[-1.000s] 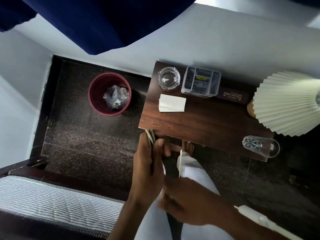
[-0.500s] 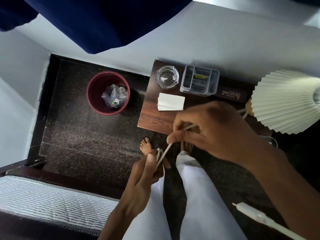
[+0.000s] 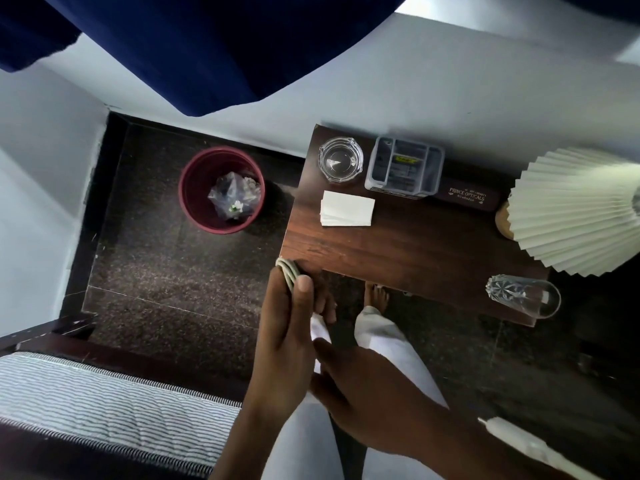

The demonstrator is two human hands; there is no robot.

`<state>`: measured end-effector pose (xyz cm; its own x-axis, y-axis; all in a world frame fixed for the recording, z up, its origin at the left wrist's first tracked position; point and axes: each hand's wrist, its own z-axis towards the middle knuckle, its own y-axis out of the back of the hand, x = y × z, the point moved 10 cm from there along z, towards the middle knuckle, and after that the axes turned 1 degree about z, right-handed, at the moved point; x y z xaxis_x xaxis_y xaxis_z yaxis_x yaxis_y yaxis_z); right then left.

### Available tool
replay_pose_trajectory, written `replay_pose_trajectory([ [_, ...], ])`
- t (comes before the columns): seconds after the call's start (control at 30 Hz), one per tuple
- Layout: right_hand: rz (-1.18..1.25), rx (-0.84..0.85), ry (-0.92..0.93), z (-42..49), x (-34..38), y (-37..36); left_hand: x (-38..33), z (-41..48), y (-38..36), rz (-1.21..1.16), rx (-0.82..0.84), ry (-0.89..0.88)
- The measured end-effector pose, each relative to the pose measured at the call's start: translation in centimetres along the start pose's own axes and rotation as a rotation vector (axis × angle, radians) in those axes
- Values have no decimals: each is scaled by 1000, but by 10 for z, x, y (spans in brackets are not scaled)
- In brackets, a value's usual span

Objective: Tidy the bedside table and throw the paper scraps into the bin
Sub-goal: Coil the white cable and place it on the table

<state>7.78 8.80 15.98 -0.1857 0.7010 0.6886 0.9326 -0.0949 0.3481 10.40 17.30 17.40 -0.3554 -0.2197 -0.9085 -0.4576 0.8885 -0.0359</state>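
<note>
My left hand (image 3: pixel 285 336) is held flat and upright by the front left corner of the wooden bedside table (image 3: pixel 398 252). Loops of a white cable (image 3: pixel 288 271) are wound around its fingers. My right hand (image 3: pixel 367 393) sits low beside the left palm with its fingers curled, and the cable's plug end (image 3: pixel 512 434) trails past its wrist. A small stack of white paper (image 3: pixel 347 208) lies on the table's left side. The red bin (image 3: pixel 194 188) stands on the floor left of the table, with a plastic bag and scraps inside.
At the back of the table are a glass ashtray (image 3: pixel 340 160), a grey organiser tray (image 3: pixel 404 168) and a dark glasses case (image 3: pixel 467 196). A pleated lamp shade (image 3: pixel 575 209) overhangs the right side. A drinking glass (image 3: pixel 523 296) lies on its side at the front right. A striped mattress (image 3: pixel 104 400) is lower left.
My right hand, which was raised over the table pulling the cable taut, has dropped back beside the left palm. My left hand has risen to the table corner with another loop on it.
</note>
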Motion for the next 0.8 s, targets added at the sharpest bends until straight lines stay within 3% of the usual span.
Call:
replay_pose_trajectory([
  [0.17,-237,-114,81,-14,9,50,18,-3,-8,269,228,19],
  [0.27,-280,-86,163,-11,13,83,22,-8,-12,309,303,47],
  [0.37,-364,-266,365,-7,35,129,15,-17,-19,293,348,46],
  [0.47,-232,-329,436,9,33,150,20,-21,-15,89,264,193],
  [0.6,134,-316,313,39,2,143,8,-19,-17,-185,226,174],
  [0.7,108,-346,249,42,-12,106,-9,-11,-9,-287,92,137],
  [0.8,84,-250,223,29,-8,55,-16,-1,4,-303,-30,72],
])
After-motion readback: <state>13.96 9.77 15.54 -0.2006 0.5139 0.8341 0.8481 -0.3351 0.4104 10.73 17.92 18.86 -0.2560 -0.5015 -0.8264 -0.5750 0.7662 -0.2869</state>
